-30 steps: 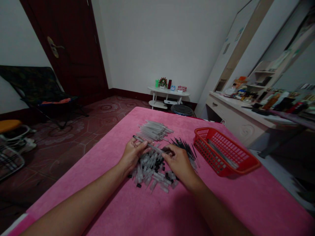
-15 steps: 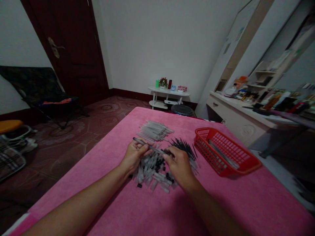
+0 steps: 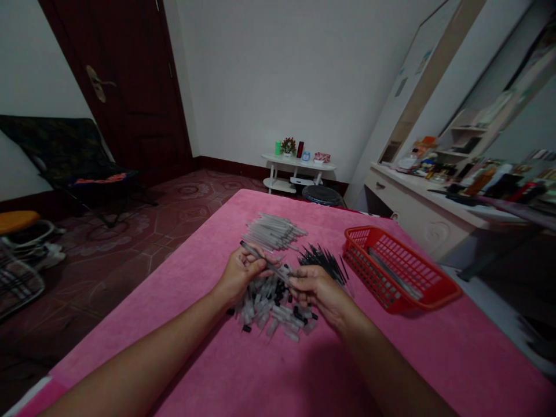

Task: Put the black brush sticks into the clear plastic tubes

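Note:
A slim pen (image 3: 273, 265) with a clear barrel and a dark end slants between my two hands above the table. My left hand (image 3: 241, 272) is closed around its upper part, thumb on top. At the lower right end, the fingers of my right hand (image 3: 316, 288) pinch the pen; whether a cap sits there is hard to make out. Below lies a heap of clear pen caps (image 3: 278, 315) mixed with small black plugs (image 3: 247, 328). Behind my hands is a pile of clear pen barrels (image 3: 274, 231). Black-ended refills (image 3: 324, 260) lie beyond my right hand.
A red plastic basket (image 3: 391, 295) with a few pens (image 3: 395, 275) in it stands at the right on the pink-covered table (image 3: 182, 347). Farther back are a low white shelf (image 3: 278, 157), a dark round stool (image 3: 322, 194) and a dresser (image 3: 421, 208) crowded with bottles.
My right hand has turned, its fingers now more stretched along the pen's lower end. The pen tilts more steeply, and its dark end has shifted slightly right.

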The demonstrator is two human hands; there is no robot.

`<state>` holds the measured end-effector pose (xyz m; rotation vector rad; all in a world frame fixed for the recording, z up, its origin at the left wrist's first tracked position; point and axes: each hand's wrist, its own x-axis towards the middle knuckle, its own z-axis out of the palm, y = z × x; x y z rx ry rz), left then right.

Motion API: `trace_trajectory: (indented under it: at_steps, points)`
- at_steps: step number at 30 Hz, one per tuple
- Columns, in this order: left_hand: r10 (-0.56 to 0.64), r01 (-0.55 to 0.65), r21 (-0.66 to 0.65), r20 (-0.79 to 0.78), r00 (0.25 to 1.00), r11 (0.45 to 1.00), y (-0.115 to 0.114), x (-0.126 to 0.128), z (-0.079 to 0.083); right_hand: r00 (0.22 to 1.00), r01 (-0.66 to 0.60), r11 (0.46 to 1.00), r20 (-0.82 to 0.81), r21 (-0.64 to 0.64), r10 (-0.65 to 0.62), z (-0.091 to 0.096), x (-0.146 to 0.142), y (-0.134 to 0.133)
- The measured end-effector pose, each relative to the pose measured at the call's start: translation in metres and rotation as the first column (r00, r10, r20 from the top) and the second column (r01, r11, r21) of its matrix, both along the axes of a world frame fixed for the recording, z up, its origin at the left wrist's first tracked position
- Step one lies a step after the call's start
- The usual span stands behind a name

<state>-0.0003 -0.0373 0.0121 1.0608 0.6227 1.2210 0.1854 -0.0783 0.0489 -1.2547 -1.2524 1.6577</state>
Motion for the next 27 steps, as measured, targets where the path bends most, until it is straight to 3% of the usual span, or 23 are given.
trace_trajectory:
  at_steps: [6,9,11,13,15,16,17,18,19,22,27]
  points:
    - [-0.008,0.02,0.085,-0.143,0.99,0.996,0.007,0.001,0.0,0.993,-0.029,0.981,0.116,0.19,0.007,0.007,-0.008,-0.004]
    - [0.2,-0.138,0.237,-0.263,0.944,0.962,0.017,-0.008,0.0,0.976,0.055,0.954,0.184,0.293,-0.113,0.028,0.007,-0.003]
    - [0.391,-0.234,0.401,-0.37,0.843,0.885,0.027,-0.02,-0.003,0.93,0.138,0.902,0.259,0.41,-0.261,0.048,0.029,-0.002]
    - [0.537,-0.209,0.575,-0.489,0.687,0.791,0.039,-0.034,-0.009,0.801,0.233,0.787,0.345,0.571,-0.488,0.067,0.06,-0.001]
    - [0.592,-0.062,0.67,-0.604,0.534,0.739,0.05,-0.046,-0.017,0.513,0.269,0.661,0.477,0.7,-0.714,0.081,0.097,-0.001]
    - [0.601,0.005,0.689,-0.635,0.486,0.725,0.054,-0.05,-0.02,0.327,0.255,0.644,0.562,0.722,-0.76,0.085,0.116,-0.002]
    - [0.601,0.07,0.698,-0.659,0.452,0.713,0.057,-0.052,-0.024,0.168,0.208,0.695,0.675,0.688,-0.719,0.087,0.134,-0.002]
    - [0.597,0.126,0.7,-0.678,0.429,0.703,0.06,-0.053,-0.027,0.07,0.195,0.761,0.765,0.619,-0.64,0.087,0.15,-0.002]
    - [0.591,0.176,0.697,-0.694,0.411,0.696,0.061,-0.054,-0.03,0.037,0.198,0.822,0.834,0.534,-0.551,0.085,0.163,-0.001]
    - [0.581,0.268,0.676,-0.731,0.357,0.686,0.063,-0.052,-0.035,0.017,0.189,0.914,0.93,0.358,-0.368,0.072,0.187,0.002]
    - [0.596,0.33,0.667,-0.745,0.298,0.668,0.065,-0.054,-0.039,0.034,0.13,0.943,0.949,0.306,-0.312,0.059,0.183,0.007]
